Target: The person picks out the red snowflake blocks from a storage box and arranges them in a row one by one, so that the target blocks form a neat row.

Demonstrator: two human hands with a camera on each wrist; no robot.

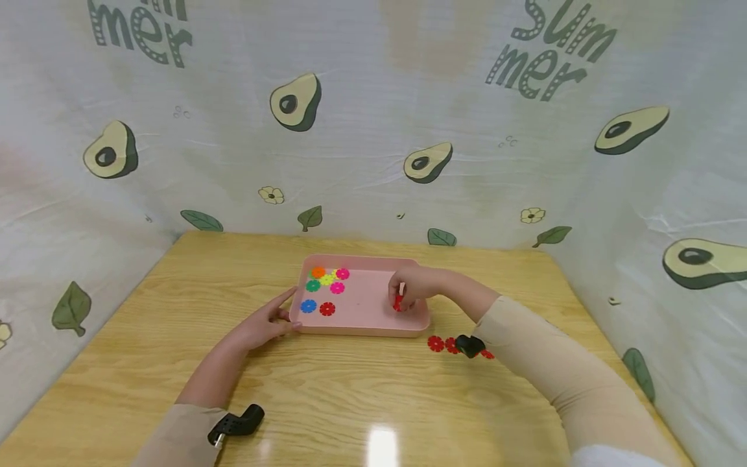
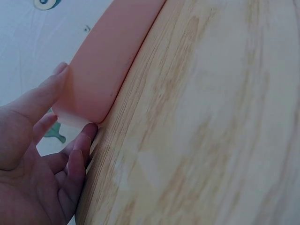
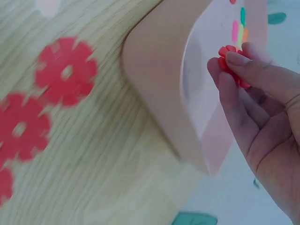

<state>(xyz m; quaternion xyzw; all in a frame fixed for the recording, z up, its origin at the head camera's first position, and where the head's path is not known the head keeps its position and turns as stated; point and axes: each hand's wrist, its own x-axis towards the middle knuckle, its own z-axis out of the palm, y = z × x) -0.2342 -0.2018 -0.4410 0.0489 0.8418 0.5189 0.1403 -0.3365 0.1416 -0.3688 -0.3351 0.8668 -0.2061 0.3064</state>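
My right hand (image 1: 419, 285) is over the right part of a pink tray (image 1: 362, 329), pinching a red flower-shaped disc (image 3: 228, 55) between thumb and fingers. The disc has a notched edge. At the tray's near left corner, my left hand (image 1: 261, 328) holds the outside, thumb at the rim and fingers against the side. Inside the tray's left half lie several notched discs, among them a blue disc (image 1: 308, 306), a red disc (image 1: 327, 309), a green disc (image 1: 313, 285), an orange disc (image 1: 318, 272) and pink and yellow ones, some overlapping.
Several red discs (image 1: 435, 344) lie in a row on the wooden table (image 1: 327, 395), right of the tray's near corner and partly hidden by the black wrist camera (image 1: 469, 346). A printed curtain (image 1: 362, 117) surrounds the table's back and sides.
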